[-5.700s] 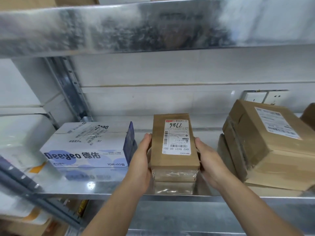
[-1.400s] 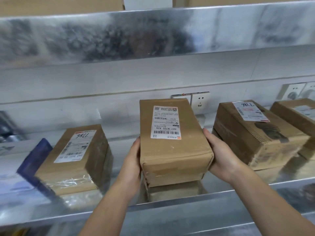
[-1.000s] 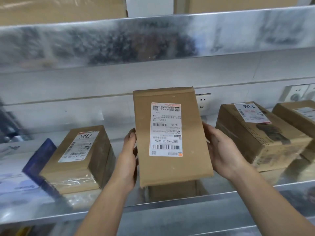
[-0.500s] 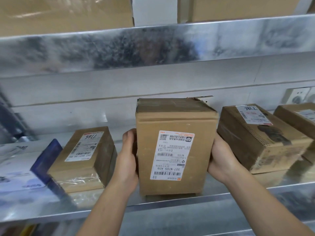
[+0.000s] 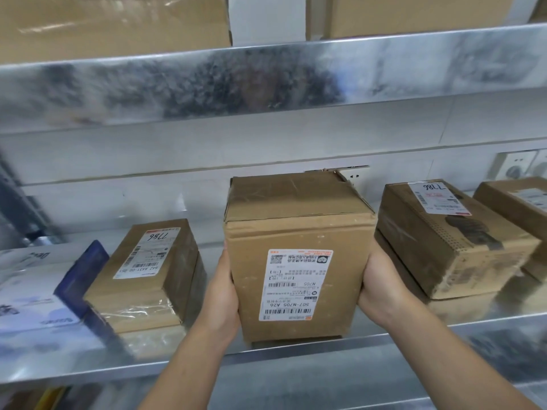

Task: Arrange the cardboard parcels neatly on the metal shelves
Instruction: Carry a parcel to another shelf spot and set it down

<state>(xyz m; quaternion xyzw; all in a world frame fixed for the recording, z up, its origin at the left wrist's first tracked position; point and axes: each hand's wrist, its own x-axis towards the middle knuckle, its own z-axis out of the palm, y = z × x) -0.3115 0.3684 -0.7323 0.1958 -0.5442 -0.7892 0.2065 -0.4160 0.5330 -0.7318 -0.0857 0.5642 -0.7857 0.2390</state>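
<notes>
A brown cardboard parcel (image 5: 299, 232) stands upright near the front of the metal shelf (image 5: 88, 368), with its white shipping label facing me. My left hand (image 5: 222, 294) grips its left side and my right hand (image 5: 376, 291) grips its right side; the fingers of both are hidden behind the box. To its left a flatter parcel (image 5: 148, 279) lies with its label up. On the right lies another parcel (image 5: 444, 241), and a further one (image 5: 521, 202) is at the frame's edge.
A white and blue carton (image 5: 35, 291) lies at the far left of the shelf. The upper shelf's metal beam (image 5: 266, 81) runs overhead, with large cardboard boxes (image 5: 112, 22) on it. Wall sockets (image 5: 515, 168) sit behind the right parcels.
The parcel in my hands was turned from lying flat with its label up to standing on end with the label facing me, and it came down onto the shelf.
</notes>
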